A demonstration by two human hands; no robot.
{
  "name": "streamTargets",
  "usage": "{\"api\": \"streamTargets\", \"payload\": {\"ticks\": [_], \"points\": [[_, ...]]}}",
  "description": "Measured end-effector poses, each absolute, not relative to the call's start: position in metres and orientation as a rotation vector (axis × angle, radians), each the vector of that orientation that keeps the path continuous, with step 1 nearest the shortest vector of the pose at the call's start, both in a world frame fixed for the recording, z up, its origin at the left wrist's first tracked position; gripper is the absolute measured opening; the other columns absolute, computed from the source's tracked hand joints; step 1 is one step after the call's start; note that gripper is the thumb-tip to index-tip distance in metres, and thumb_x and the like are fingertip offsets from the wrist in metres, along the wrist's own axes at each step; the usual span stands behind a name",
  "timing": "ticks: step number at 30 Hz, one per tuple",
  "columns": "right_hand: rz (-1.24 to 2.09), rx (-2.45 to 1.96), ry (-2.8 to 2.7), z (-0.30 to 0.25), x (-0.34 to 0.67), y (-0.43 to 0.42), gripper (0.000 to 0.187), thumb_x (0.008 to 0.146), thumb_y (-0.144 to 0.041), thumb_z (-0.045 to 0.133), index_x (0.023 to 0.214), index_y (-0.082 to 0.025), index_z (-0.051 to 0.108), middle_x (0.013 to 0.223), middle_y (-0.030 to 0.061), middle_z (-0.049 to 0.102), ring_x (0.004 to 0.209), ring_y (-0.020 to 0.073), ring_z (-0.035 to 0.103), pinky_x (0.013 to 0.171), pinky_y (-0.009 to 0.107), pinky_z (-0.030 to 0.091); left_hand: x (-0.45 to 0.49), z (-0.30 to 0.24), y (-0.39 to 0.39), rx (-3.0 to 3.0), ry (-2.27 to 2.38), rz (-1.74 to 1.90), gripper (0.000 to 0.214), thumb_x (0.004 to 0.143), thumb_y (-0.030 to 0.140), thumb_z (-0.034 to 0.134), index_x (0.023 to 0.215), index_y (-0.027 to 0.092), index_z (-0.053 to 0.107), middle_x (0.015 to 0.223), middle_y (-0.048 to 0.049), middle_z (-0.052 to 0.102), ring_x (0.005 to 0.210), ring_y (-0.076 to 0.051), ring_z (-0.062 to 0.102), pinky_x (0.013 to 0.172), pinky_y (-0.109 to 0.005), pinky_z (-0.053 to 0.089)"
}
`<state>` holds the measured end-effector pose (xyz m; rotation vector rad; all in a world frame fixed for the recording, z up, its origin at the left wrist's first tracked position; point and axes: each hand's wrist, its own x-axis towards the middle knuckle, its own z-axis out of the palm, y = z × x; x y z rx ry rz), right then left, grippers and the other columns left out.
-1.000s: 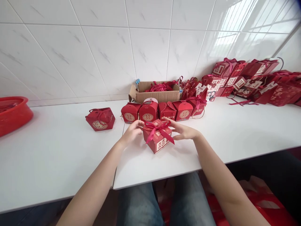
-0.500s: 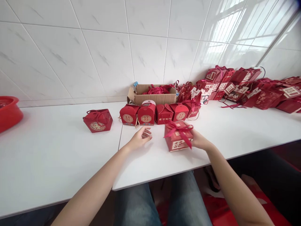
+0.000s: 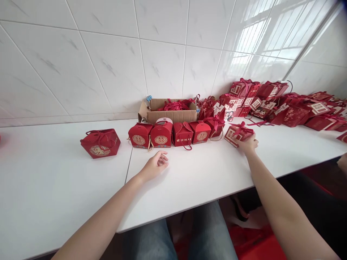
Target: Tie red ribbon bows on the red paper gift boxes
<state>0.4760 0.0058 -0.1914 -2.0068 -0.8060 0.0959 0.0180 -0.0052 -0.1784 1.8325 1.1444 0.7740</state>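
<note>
My right hand (image 3: 248,144) grips a red gift box (image 3: 235,136) by its right side. The box has a ribbon bow on top and a pale printed label, and it sits at the right end of a row of small boxes, slightly tilted. My left hand (image 3: 155,165) rests on the white table with loosely curled fingers and nothing in it. Just behind it stand red boxes with gold round emblems, among them a rope-handled box (image 3: 139,136) and one with a rounded top flap (image 3: 162,135). Farther left is a lone red box (image 3: 100,143) with a cord tied on top.
A cardboard box (image 3: 168,116) full of red ribbons stands against the tiled wall. Many finished-looking red boxes (image 3: 244,90) are piled at the back right. At the right edge another person's hand (image 3: 343,164) shows. The table (image 3: 67,202) has a seam left of centre.
My right hand has carried the ribboned gift box rightward and back, to the end of the row. My left hand stays near its place, fingers a little more curled. The view has shifted right.
</note>
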Motion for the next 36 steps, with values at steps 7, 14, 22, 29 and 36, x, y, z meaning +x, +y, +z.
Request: {"api": "streamTargets", "payload": {"ticks": [7, 14, 22, 29, 36], "points": [[0.201, -2.005, -0.638, -0.198, 0.457, 0.038, 0.117, 0.053, -0.052, 0.078, 0.145, -0.018, 0.015, 0.138, 0.0215, 0.023, 0.12, 0.0331, 0.048, 0.101, 0.04, 0.043, 0.018, -0.181, -0.003, 1.855, 1.165, 0.762, 0.036, 0.073, 0.032, 0.062, 0.107, 0.021, 0.053, 0.098, -0.0066, 0.063, 0.084, -0.018, 0.062, 0.075, -0.034, 0.051], [0.247, -1.979, -0.738, -0.204, 0.444, 0.061, 0.093, 0.061, -0.034, 0.072, 0.14, -0.014, 0.027, 0.138, 0.0221, 0.029, 0.114, 0.03, 0.052, 0.101, 0.038, 0.042, 0.019, -0.174, -0.007, 1.912, 1.206, 0.733, 0.028, 0.076, 0.032, 0.06, 0.101, 0.021, 0.061, 0.098, -0.0082, 0.066, 0.087, -0.02, 0.063, 0.074, -0.035, 0.05], [0.273, -1.961, -1.023, -0.213, 0.439, 0.066, 0.051, 0.068, -0.018, 0.06, 0.118, -0.016, 0.049, 0.107, 0.0101, 0.059, 0.097, 0.0226, 0.058, 0.091, 0.034, 0.046, 0.019, -0.174, -0.007, 1.918, 1.206, 0.735, 0.025, 0.076, 0.032, 0.059, 0.098, 0.021, 0.063, 0.099, -0.0083, 0.068, 0.086, -0.02, 0.063, 0.075, -0.035, 0.05], [0.294, -2.025, -1.052, -0.21, 0.444, 0.06, 0.058, 0.071, -0.019, 0.059, 0.128, -0.013, 0.047, 0.117, 0.0152, 0.055, 0.101, 0.0263, 0.059, 0.096, 0.04, 0.044, 0.016, -0.171, -0.005, 1.944, 1.224, 0.789, 0.031, 0.077, 0.03, 0.057, 0.107, 0.022, 0.057, 0.098, -0.0066, 0.064, 0.084, -0.019, 0.06, 0.074, -0.034, 0.049], [0.24, -2.089, -0.955, -0.203, 0.437, 0.04, 0.075, 0.073, -0.025, 0.061, 0.142, -0.014, 0.034, 0.139, 0.0217, 0.035, 0.132, 0.0405, 0.034, 0.106, 0.052, 0.034, -0.048, -0.135, 0.017, 1.795, 2.257, 1.689, 0.064, 0.07, 0.03, 0.066, 0.128, 0.015, 0.043, 0.129, -0.0194, 0.043, 0.125, -0.038, 0.035, 0.102, -0.055, 0.027]]}}
